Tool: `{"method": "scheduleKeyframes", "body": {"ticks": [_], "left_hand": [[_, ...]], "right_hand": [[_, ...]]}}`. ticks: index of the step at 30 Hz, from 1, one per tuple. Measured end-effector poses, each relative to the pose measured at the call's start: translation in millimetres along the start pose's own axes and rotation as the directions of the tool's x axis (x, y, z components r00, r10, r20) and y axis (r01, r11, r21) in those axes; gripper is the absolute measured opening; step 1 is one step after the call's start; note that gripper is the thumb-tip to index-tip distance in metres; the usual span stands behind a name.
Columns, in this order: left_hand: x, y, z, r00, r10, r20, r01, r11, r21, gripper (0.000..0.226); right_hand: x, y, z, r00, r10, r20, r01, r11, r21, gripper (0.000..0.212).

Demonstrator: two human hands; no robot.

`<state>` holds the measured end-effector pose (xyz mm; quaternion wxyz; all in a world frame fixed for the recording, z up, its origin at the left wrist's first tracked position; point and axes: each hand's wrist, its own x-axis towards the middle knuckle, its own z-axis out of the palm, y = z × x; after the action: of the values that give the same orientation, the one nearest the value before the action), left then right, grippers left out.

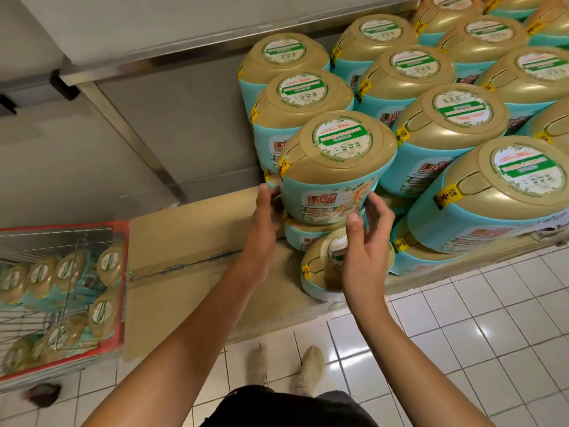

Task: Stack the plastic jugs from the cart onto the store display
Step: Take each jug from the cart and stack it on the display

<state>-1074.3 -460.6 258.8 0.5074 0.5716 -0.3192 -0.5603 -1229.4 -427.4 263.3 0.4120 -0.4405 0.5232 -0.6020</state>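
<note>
A teal jug with a gold lid sits at the front left corner of the store display, on top of other jugs. My left hand holds its left side and my right hand holds its right side, fingers curled round the body. The display stack is several rows of the same jugs, running back and to the right. A lower jug stands just under my right hand. The red-rimmed wire cart at the left holds several more jugs.
Flat cardboard covers the low display platform between the cart and the stack. A grey metal cabinet with a slanted leg rises behind it. The white tiled floor lies in front, with my shoes on it.
</note>
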Motion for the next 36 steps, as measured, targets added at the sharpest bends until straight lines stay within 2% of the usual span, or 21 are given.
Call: {"method": "scheduleKeyframes", "body": {"ticks": [4, 7, 9, 11, 15, 19, 25, 30, 36], "left_hand": [[-17.2, -4.1, -28.2, 0.999, 0.031, -0.037, -0.03, 0.999, 0.023, 0.062], [-37.9, -9.1, -62.2, 0.999, 0.039, -0.028, -0.039, 0.999, 0.014, 0.06], [-56.0, -12.8, -90.6, 0.998, 0.059, -0.023, -0.059, 0.998, 0.016, 0.061], [-76.8, -19.1, -123.3, 0.995, 0.07, -0.064, -0.071, 0.997, -0.013, 0.071], [-129.7, -33.5, -206.1, 0.978, 0.062, -0.198, -0.072, 0.996, -0.044, 0.065], [-203.6, -51.9, -304.1, 0.936, 0.06, -0.347, -0.086, 0.994, -0.06, 0.058], [-307.5, -74.7, -428.8, 0.835, 0.048, -0.548, -0.089, 0.995, -0.049, 0.052], [-383.7, -90.0, -496.7, 0.732, 0.08, -0.676, -0.125, 0.992, -0.018, 0.042], [-422.1, -105.5, -545.1, 0.639, 0.006, -0.769, -0.116, 0.989, -0.089, 0.03]], "right_hand": [[-25.5, -5.8, 1.8, 0.999, -0.017, -0.043, 0.014, 0.998, -0.059, 0.046], [-47.0, -13.8, 15.0, 0.999, -0.053, -0.003, 0.053, 0.996, -0.065, 0.042], [-63.2, -17.8, 30.3, 0.995, -0.085, 0.06, 0.087, 0.996, -0.03, 0.035], [-80.2, -17.8, 50.2, 0.984, -0.097, 0.151, 0.099, 0.995, -0.007, 0.028], [-120.2, -11.4, 103.3, 0.936, -0.002, 0.352, 0.019, 0.999, -0.046, 0.017], [-176.4, -4.2, 160.9, 0.829, 0.079, 0.554, -0.026, 0.994, -0.103, 0.016], [-277.5, 3.6, 244.1, 0.661, 0.152, 0.735, -0.083, 0.988, -0.13, 0.019], [-344.7, 15.5, 305.6, 0.481, 0.169, 0.86, -0.096, 0.985, -0.14, 0.017], [-380.9, 30.4, 362.9, 0.313, 0.187, 0.931, -0.099, 0.982, -0.164, 0.017]]}}
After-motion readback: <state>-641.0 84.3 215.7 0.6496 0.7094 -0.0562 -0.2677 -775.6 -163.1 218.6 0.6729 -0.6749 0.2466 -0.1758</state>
